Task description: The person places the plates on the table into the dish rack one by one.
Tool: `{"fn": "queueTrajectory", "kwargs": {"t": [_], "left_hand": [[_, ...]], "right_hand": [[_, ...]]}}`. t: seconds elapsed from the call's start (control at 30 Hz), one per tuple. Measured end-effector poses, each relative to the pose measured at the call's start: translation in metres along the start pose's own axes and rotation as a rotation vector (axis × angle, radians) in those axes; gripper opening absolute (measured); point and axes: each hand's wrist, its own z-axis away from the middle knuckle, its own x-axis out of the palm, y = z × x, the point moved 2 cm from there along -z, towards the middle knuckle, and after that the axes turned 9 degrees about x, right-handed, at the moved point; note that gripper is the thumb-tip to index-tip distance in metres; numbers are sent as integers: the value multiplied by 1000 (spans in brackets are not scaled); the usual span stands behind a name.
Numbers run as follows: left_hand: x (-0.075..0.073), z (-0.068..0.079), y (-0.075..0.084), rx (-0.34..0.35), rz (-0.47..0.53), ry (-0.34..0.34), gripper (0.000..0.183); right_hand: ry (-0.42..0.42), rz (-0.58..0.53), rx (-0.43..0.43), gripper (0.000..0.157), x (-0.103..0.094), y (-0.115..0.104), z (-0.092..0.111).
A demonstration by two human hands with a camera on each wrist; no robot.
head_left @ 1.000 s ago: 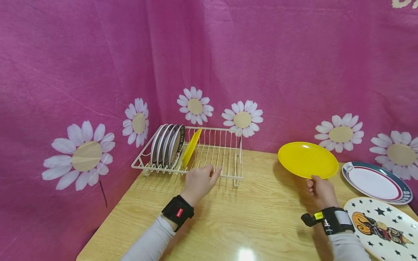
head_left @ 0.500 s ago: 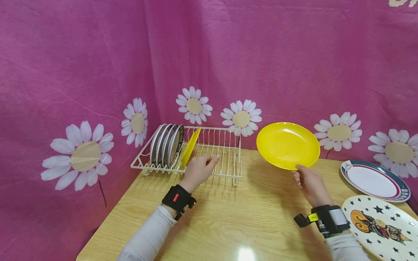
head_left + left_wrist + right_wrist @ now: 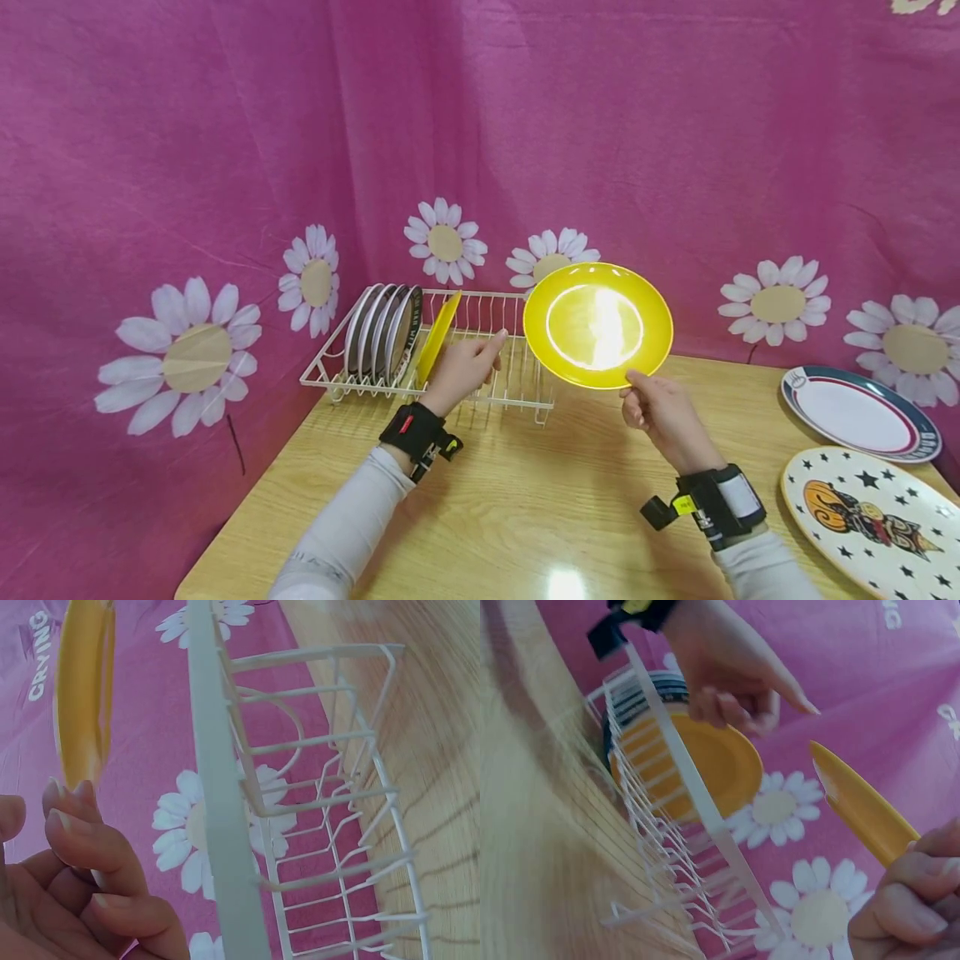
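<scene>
A yellow plate [image 3: 592,325] is held up by its near rim, pinched between the thumb and fingers of my right hand [image 3: 667,414]. Its glossy upper face is tilted toward the head camera. My left hand [image 3: 465,371] holds nothing, fingers loosely bent and thumb extended, over the front of the white wire dish rack [image 3: 525,404]. In the right wrist view a gap shows between the left thumb and the held plate's edge [image 3: 862,806]. Another yellow plate [image 3: 439,337] leans in the rack, beside several dark-patterned plates [image 3: 384,333] standing on edge.
On the wooden table [image 3: 525,517] at the right lie a white plate with a dark green rim [image 3: 862,412] and a cream oval plate with stars [image 3: 870,525]. A pink cloth with daisies [image 3: 637,125] hangs behind and to the left.
My right hand has carried the yellow plate leftward and up to the rack's right end, tilting it more upright. My left hand has shifted slightly up, its wrist turning.
</scene>
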Motion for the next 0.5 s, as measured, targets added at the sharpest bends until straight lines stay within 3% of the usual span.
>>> {"fn": "queueTrajectory", "kwargs": {"t": [0.27, 0.5], "left_hand": [[-1, -1, -2, -14, 221, -37, 61], [-6, 6, -7, -5, 230, 34, 53]], "right_hand": [[-102, 71, -24, 39, 30, 9, -1], [-133, 70, -47, 40, 45, 15, -7]]}}
